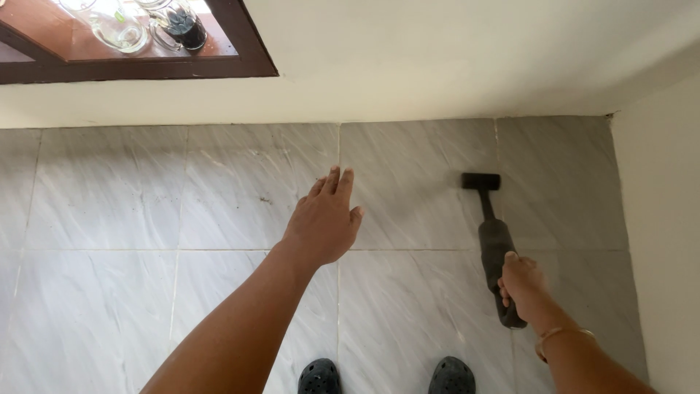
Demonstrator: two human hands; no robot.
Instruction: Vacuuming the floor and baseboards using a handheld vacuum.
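Standing at the bottom edge are two dark perforated clogs [319, 377] on the grey marbled floor tiles [109, 219]. Further out, the right hand [521, 283], a gold bangle [565, 334] at its wrist, is closing around the rear grip of a black handheld vacuum [496, 248], whose flat nozzle is touching the tile ahead. The left hand [324, 219] is hovering empty, fingers flat and together, well apart from the vacuum. Beyond, a cream wall [437, 58] is meeting the tiles, and glass jugs [117, 25] are sitting on a wooden shelf [146, 69].
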